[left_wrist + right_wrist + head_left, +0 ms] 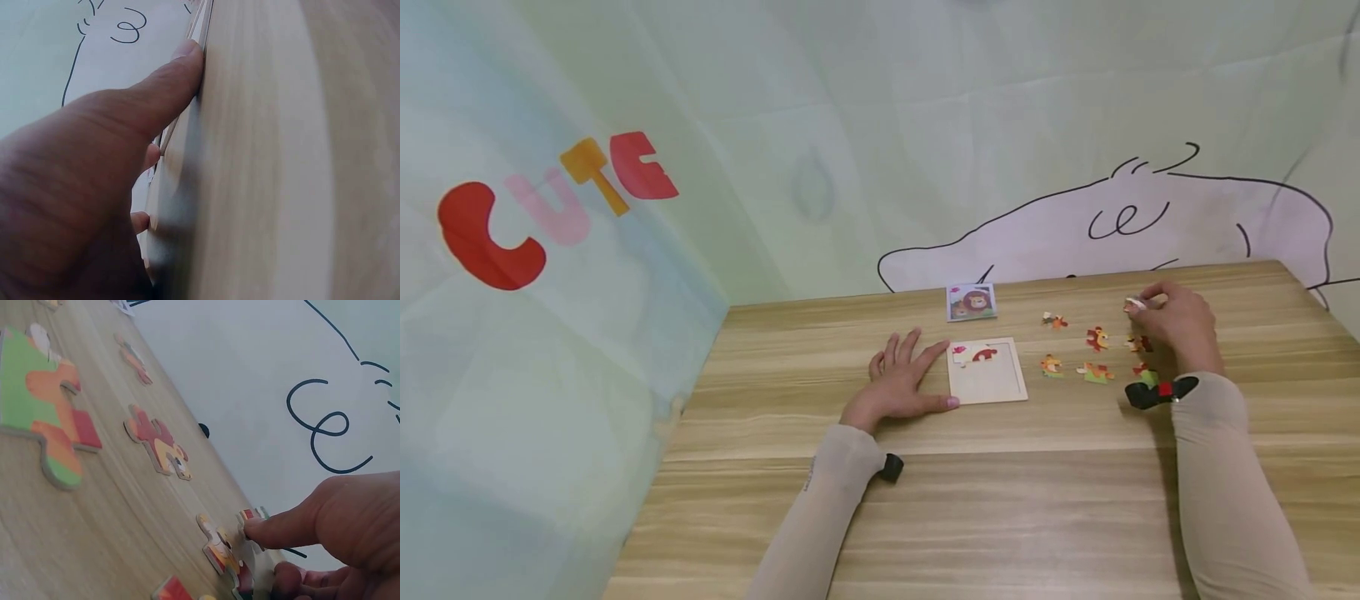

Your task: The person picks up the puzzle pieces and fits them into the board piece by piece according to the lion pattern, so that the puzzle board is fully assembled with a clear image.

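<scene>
My left hand lies on the table with fingers spread. Its thumb and index finger touch the left side of a square puzzle tray. Joined pieces in red and white sit along the tray's top left. To the right, my right hand pinches a small puzzle piece between thumb and fingers. In the right wrist view the thumb presses the face of this piece, which is tilted up; the other fingers are partly hidden behind it.
Several loose puzzle pieces lie between the tray and my right hand, including a green and orange one. A lion picture card lies behind the tray. A printed cloth wall stands along the table's back edge.
</scene>
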Demonstrator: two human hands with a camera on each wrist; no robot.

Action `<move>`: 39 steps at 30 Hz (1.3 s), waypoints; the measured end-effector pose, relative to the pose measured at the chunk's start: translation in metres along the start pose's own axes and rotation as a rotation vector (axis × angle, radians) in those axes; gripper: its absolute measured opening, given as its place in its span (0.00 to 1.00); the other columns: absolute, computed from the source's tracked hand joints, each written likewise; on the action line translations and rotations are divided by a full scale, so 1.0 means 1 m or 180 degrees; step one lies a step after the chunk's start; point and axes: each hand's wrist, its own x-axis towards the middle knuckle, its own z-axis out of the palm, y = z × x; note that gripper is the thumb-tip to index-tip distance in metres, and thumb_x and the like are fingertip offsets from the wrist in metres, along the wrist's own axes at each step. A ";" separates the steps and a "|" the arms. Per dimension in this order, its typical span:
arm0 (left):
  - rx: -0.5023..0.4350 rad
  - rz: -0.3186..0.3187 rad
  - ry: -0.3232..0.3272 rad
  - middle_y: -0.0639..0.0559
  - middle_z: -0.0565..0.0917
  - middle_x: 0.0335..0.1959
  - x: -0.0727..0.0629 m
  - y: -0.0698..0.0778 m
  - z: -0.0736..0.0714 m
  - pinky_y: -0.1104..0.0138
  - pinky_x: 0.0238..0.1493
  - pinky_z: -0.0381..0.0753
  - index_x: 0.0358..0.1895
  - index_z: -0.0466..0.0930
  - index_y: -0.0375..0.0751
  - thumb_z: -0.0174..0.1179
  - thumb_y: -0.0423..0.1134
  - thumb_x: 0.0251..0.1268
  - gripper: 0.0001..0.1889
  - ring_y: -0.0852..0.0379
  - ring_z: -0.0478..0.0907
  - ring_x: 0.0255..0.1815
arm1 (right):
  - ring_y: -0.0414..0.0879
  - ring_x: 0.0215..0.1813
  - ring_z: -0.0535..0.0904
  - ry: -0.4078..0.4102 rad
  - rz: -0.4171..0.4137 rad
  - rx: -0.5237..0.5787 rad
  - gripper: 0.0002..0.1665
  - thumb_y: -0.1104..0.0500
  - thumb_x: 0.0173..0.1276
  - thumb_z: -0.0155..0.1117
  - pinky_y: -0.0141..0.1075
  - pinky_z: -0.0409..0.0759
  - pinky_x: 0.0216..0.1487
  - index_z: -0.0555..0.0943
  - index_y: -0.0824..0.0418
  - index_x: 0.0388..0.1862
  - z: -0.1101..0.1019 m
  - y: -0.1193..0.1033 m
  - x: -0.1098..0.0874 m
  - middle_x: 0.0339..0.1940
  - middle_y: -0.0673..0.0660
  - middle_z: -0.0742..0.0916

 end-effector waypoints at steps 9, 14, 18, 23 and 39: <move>0.0012 -0.0012 -0.0049 0.46 0.31 0.93 -0.003 0.004 -0.004 0.32 0.85 0.30 0.88 0.48 0.70 0.66 0.69 0.66 0.52 0.35 0.20 0.91 | 0.49 0.35 0.83 0.0141 -0.0095 0.0450 0.21 0.53 0.80 0.65 0.37 0.78 0.32 0.75 0.69 0.58 0.000 -0.012 -0.004 0.49 0.70 0.86; 0.0002 0.0021 -0.0025 0.46 0.32 0.93 -0.003 0.004 -0.004 0.32 0.85 0.30 0.88 0.49 0.70 0.66 0.70 0.66 0.51 0.34 0.21 0.91 | 0.41 0.28 0.84 0.0068 -0.0217 0.0570 0.21 0.54 0.80 0.65 0.34 0.82 0.30 0.77 0.70 0.59 -0.003 -0.019 -0.005 0.42 0.64 0.89; -0.0003 0.0010 -0.0022 0.46 0.31 0.93 0.000 0.001 -0.001 0.32 0.85 0.29 0.88 0.48 0.70 0.67 0.69 0.66 0.52 0.35 0.20 0.91 | 0.43 0.29 0.84 0.0046 -0.0208 0.0510 0.23 0.51 0.81 0.65 0.35 0.78 0.32 0.77 0.68 0.60 -0.007 -0.025 -0.005 0.48 0.71 0.90; -0.0007 -0.0018 -0.0027 0.48 0.30 0.93 0.001 -0.001 0.000 0.33 0.85 0.28 0.88 0.48 0.71 0.67 0.69 0.65 0.52 0.36 0.19 0.91 | 0.46 0.32 0.85 0.0033 -0.0251 0.0392 0.25 0.47 0.79 0.68 0.38 0.75 0.33 0.78 0.65 0.58 -0.011 -0.037 -0.007 0.51 0.71 0.91; 0.0031 -0.0017 -0.0025 0.49 0.31 0.93 0.000 0.000 0.000 0.32 0.85 0.28 0.88 0.48 0.72 0.66 0.69 0.67 0.51 0.37 0.20 0.91 | 0.54 0.33 0.88 -0.0307 -0.0785 0.0201 0.19 0.52 0.78 0.68 0.39 0.77 0.33 0.79 0.65 0.55 0.002 -0.075 -0.014 0.41 0.68 0.92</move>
